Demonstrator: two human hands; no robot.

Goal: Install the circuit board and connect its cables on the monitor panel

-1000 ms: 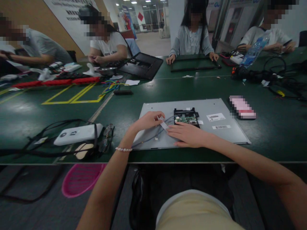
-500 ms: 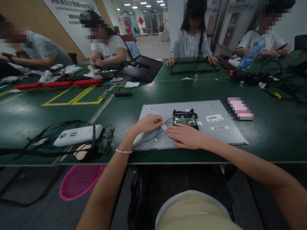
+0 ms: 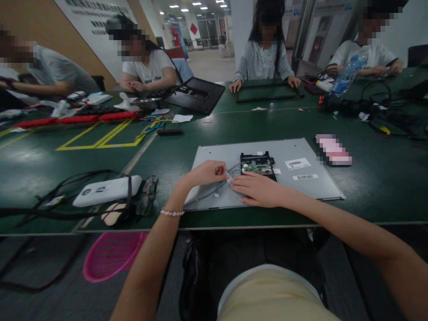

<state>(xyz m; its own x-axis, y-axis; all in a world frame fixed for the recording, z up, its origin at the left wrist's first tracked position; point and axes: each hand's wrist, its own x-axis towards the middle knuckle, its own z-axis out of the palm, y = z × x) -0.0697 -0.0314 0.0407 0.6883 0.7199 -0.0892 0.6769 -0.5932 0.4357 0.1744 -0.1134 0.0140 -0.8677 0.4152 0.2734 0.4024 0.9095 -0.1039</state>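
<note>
A flat grey metal panel (image 3: 321, 185), like the back of a display, lies on the table in front of me. On its middle sits a green circuit board (image 3: 256, 167) in a black bracket, with thin grey cables (image 3: 214, 191) leading off to the left. My left hand (image 3: 212, 173) pinches one end of a short whitish strip of tape (image 3: 229, 177) above the cables. Lying flat on the panel, my right hand (image 3: 257, 189) has its fingers stretched toward the strip's other end and covers the board's lower edge.
Right of the panel lies a pink phone (image 3: 334, 150). To the left are a white power bank (image 3: 107, 191), glasses (image 3: 147, 195) and black cables. Across the green table (image 3: 267, 122), several people sit near an open black casing (image 3: 197, 96) and a black frame (image 3: 269, 99). A pink basket (image 3: 112, 256) stands below.
My hands keep nearly the same place. The left fingers have shifted slightly on the strip, which looks a little more tilted. The whole view has moved slightly.
</note>
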